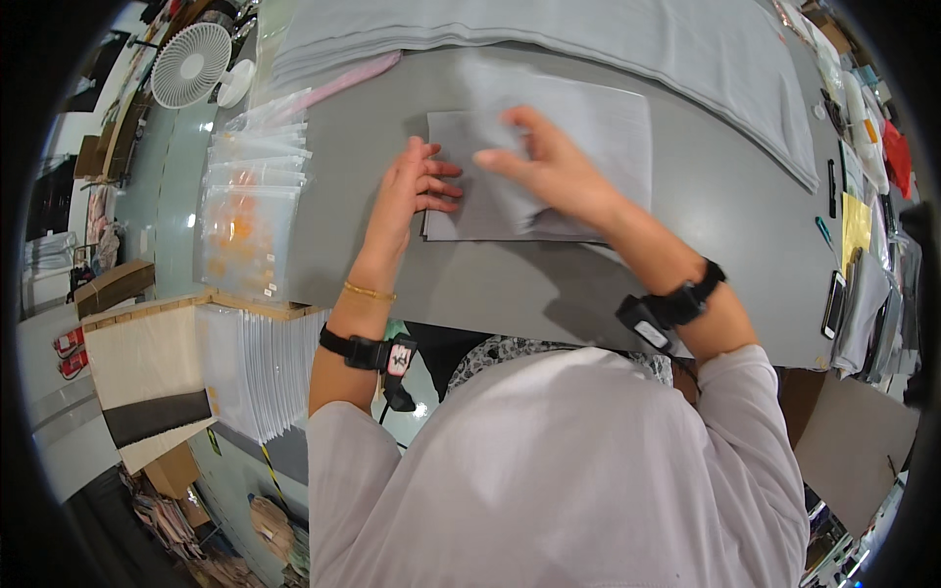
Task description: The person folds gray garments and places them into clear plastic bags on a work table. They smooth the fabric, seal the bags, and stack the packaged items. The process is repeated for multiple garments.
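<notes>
A pale grey cloth (603, 127) lies folded in layers on the grey table, with its upper left part smeared by motion. A darker grey sheet or layer (446, 223) shows beneath it along the left and lower edges. My left hand (421, 181) is at the left edge of this layer, fingers spread toward the cloth and holding nothing. Above the cloth's middle is my right hand (559, 171), thumb and forefinger apart. Its other fingers are partly hidden, and I see nothing gripped in it.
Long folded grey cloths (627, 39) stretch along the table's far side. Clear plastic bags (250, 216) lie in a stack at left, near a pink strip (348, 78) and a white fan (193, 65). A phone (833, 305) lies at the right edge.
</notes>
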A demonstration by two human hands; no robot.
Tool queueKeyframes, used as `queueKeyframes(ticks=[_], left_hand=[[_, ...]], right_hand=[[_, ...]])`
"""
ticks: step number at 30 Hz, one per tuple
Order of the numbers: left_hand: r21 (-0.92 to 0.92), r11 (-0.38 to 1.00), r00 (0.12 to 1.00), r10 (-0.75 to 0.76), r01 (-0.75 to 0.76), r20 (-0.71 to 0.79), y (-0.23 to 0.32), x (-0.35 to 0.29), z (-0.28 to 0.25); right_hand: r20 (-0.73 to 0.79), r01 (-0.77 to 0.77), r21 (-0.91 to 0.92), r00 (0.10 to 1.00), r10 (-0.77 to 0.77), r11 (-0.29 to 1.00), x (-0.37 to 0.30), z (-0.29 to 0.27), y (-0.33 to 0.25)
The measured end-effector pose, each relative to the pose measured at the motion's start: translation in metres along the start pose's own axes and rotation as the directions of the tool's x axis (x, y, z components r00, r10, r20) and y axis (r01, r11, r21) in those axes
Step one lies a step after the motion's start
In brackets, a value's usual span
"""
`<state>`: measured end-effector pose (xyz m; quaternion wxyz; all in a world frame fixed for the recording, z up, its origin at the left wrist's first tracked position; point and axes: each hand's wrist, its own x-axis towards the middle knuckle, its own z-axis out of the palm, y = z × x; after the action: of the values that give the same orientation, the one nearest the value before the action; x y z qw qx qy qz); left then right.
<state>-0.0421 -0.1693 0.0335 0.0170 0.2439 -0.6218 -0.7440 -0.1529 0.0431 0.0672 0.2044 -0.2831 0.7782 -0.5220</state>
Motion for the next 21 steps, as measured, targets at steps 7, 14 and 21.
queueKeyframes(ticks=[7, 14, 21], left_hand=[[0.349, 0.920, 0.982, 0.186, -0.179, 0.014, -0.028, 0.025, -0.003], [0.890, 0.355, 0.861, 0.504, -0.287, 0.077, -0.013, 0.014, 0.012], [0.802, -0.081, 0.699, 0.444, -0.592, 0.561, -0.032, 0.033, 0.039]], right_hand=[[0.021, 0.075, -0.400, 0.997, -0.072, 0.914, -0.032, -0.034, 0.048], [0.041, 0.177, -0.865, 0.957, -0.286, 0.469, -0.065, -0.062, 0.098], [-0.033, 0.101, -0.892, 0.958, -0.285, 0.441, -0.020, -0.082, 0.102]])
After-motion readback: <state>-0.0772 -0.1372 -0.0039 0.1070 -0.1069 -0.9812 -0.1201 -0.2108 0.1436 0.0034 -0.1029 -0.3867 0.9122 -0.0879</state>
